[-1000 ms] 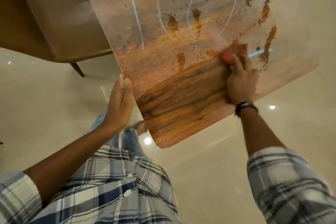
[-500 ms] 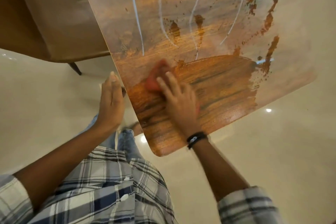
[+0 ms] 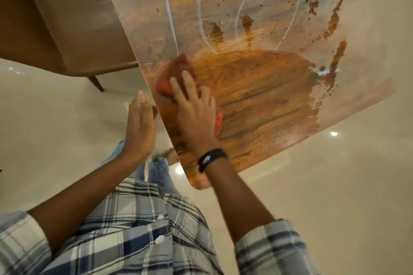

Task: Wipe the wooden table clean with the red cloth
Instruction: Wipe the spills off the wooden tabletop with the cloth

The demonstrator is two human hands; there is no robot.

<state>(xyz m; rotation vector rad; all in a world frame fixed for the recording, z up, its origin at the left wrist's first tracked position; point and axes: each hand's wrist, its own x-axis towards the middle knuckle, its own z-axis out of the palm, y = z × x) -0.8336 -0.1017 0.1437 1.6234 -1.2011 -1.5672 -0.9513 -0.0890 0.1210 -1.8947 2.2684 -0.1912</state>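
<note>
The wooden table (image 3: 268,105) fills the upper middle of the head view. Its near part shows dark, wiped wood grain; farther up a pale dusty film carries brown smears and thin white streaks. My right hand (image 3: 194,111) lies flat with straight fingers on the red cloth (image 3: 176,73), pressing it onto the table close to the left edge. A bit of the cloth also sticks out under my palm on the right. My left hand (image 3: 139,127) is held open with straight fingers beside the table's left edge, just off the wood.
A tan upholstered chair (image 3: 67,20) with a dark leg stands at the upper left, close against the table's left edge. Glossy cream floor tiles (image 3: 324,185) lie all around. My plaid shirt and jeans fill the lower left.
My right hand has swept the cloth from the table's right side across to the left edge, widening the dark wiped patch. My left hand stayed beside the left edge.
</note>
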